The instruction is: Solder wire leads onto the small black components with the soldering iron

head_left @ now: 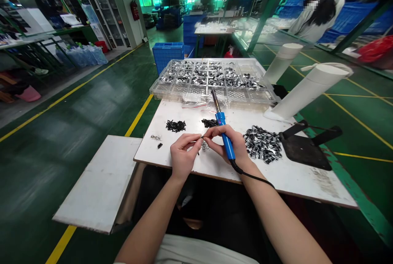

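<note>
Over the white table [190, 112], my left hand [184, 154] pinches a tiny dark part [202, 136] between thumb and fingers. My right hand [236, 145] is closed too, its fingertips meeting the left ones at that part. A blue soldering iron [227, 146] rests in my right hand, its metal tip pointing up and away. Just beyond my hands lie two piles of small black parts, one at the left [175, 125] and one partly behind the iron [209, 123]. Small silvery pieces [205, 146] show between my hands. Right of them spreads a heap of shiny black-and-silver pieces [263, 144].
A clear compartment box [211, 92] full of parts spans the table's back. At the right stand a black metal stand [307, 151] and two white tubes [310, 90]. A lower white board [101, 182] juts out at left. A person [319, 10] is at the far right.
</note>
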### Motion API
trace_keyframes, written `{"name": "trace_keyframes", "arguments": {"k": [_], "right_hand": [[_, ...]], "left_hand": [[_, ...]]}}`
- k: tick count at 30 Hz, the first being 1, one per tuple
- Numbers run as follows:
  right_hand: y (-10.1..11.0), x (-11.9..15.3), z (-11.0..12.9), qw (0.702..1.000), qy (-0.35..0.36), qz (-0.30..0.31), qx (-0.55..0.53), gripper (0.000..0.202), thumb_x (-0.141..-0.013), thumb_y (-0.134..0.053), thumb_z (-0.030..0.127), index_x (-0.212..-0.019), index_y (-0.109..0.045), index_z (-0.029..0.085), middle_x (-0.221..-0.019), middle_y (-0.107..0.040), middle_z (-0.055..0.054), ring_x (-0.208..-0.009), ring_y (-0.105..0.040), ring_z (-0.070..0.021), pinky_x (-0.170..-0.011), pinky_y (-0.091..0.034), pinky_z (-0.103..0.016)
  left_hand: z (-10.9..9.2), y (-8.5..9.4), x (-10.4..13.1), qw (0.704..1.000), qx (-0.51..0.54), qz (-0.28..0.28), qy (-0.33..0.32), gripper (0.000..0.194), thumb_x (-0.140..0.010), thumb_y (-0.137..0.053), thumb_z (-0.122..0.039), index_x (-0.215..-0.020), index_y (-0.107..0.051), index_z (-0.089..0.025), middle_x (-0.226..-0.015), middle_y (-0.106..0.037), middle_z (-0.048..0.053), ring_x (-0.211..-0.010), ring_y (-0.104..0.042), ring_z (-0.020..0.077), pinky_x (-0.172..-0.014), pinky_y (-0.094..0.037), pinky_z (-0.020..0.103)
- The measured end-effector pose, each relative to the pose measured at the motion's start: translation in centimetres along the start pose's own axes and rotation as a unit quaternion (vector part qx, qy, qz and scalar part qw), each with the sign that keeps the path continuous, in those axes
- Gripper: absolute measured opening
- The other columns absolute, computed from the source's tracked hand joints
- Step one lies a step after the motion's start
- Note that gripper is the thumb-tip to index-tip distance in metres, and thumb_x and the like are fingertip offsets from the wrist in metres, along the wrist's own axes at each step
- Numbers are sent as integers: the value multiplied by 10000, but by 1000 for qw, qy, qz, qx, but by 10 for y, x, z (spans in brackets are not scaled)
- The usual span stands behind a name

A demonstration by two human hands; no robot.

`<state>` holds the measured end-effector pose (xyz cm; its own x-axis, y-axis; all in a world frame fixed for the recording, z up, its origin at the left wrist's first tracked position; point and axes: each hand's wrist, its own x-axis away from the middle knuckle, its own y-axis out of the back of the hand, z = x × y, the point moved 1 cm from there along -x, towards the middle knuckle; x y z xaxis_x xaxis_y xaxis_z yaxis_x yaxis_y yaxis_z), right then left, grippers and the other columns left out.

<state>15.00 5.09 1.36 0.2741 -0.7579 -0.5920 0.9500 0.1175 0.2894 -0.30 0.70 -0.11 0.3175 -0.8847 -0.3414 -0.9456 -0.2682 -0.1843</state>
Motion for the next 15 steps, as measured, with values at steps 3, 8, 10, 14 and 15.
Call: {"name": "trace_keyframes", "arguments": {"k": [3,8,10,14,15], "right_hand": [[0,-1,-2,997,-57,6,-55,269,-839,-791,353,-886,-543,259,-879,-709,-24,-777,-677,-180,-775,-574,-355],[0,-2,-2,983,-123,12,-139,387,-765,-858,405,-867,-520,248,-865,-705,-23,-781,-680,-180,-763,-581,-335],[0,-2,-2,983,-119,7,-138,384,-765,-861,392,-867,-521,246,-865,-706,-23,-784,-680,-179,-763,-579,-334],[1,0,-5,995,-74,5,-72,280,-837,-798,353,-891,-547,240,-893,-715,-30,-804,-679,-177,-793,-570,-350],[1,1,-6,996,-63,6,-59,248,-857,-777,337,-900,-553,240,-896,-716,-29,-804,-680,-174,-797,-568,-352]], "left_hand": [[-1,-1,0,1000,1,-3,-6,125,-790,-811,-209,-912,-832,-196,-929,-773,79,-889,-742,204,-776,-639,304],[-2,-1,1,1000,-10,-2,-20,120,-788,-809,-205,-906,-835,-198,-913,-779,81,-877,-747,207,-756,-639,302],[-1,-1,0,1000,-9,-3,-22,120,-786,-809,-199,-904,-834,-197,-911,-780,80,-874,-748,205,-757,-639,298],[1,0,-1,1000,-6,2,-12,124,-784,-807,-189,-906,-829,-185,-907,-774,75,-860,-744,191,-764,-640,288],[1,0,-1,1000,-7,4,-9,122,-784,-807,-189,-903,-828,-182,-904,-772,74,-854,-743,188,-761,-639,285]]}}
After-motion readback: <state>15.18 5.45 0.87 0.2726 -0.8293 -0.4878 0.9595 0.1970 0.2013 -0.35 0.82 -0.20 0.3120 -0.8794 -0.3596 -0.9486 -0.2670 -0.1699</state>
